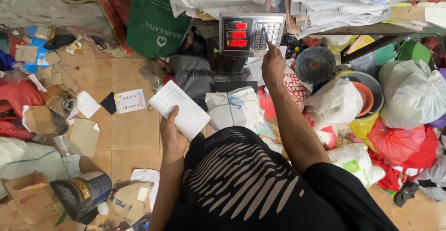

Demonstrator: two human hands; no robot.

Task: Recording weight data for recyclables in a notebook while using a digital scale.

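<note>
White lined paper fills our notepad, gripped from below in our left hand, thumb across the page, held over the tiled floor; our right hand pinches a blue pen, its tip at the keypad of the grey weighing scale, red digits glowing; a tied white bundle sits on its platform.

Even indoor light, sharp picture, strong bending at the edges.

The light falls from above and is soft, so shadows under the scale are weak. Its red digits glow and are a little overexposed. The white bags at 3 o'clock look nearly washed out. Corners at 7 and 5 o'clock curve and darken.
</note>
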